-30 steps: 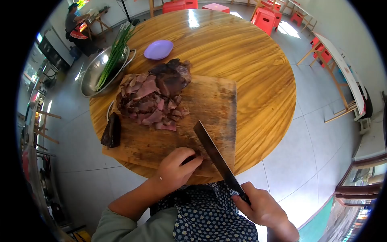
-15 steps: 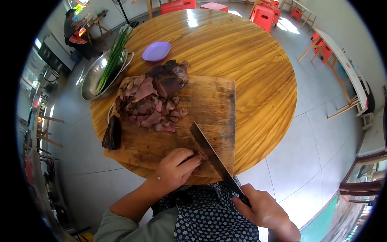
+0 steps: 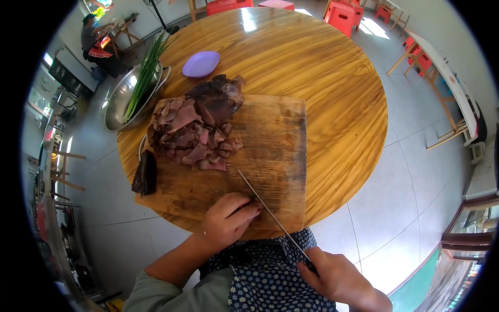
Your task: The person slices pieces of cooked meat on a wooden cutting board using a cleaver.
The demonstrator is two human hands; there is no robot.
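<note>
My left hand [image 3: 227,221] is closed on a small dark piece of meat [image 3: 258,204], pressing it to the wooden cutting board [image 3: 278,138] near its front edge. The fingers hide most of that piece. In my right hand [image 3: 335,276] is the black handle of a long kitchen knife [image 3: 280,226]. Its blade stands nearly edge-on, right beside my left fingertips and the meat. A heap of sliced dark-red meat [image 3: 189,138] lies at the board's left, against a large dark chunk of meat [image 3: 221,104]. Another blackish chunk [image 3: 145,174] rests at the left edge.
A steel basin [image 3: 115,106] with long green stalks [image 3: 143,83] stands left of the board. Behind the meat is a purple dish [image 3: 201,64] on the round wooden table [image 3: 343,119]. Red stools [image 3: 340,18] stand beyond. A person [image 3: 96,44] works at the far left.
The knife has turned from showing its flat side to nearly upright, and its blade has come left to the meat. My left hand keeps its place on the piece.
</note>
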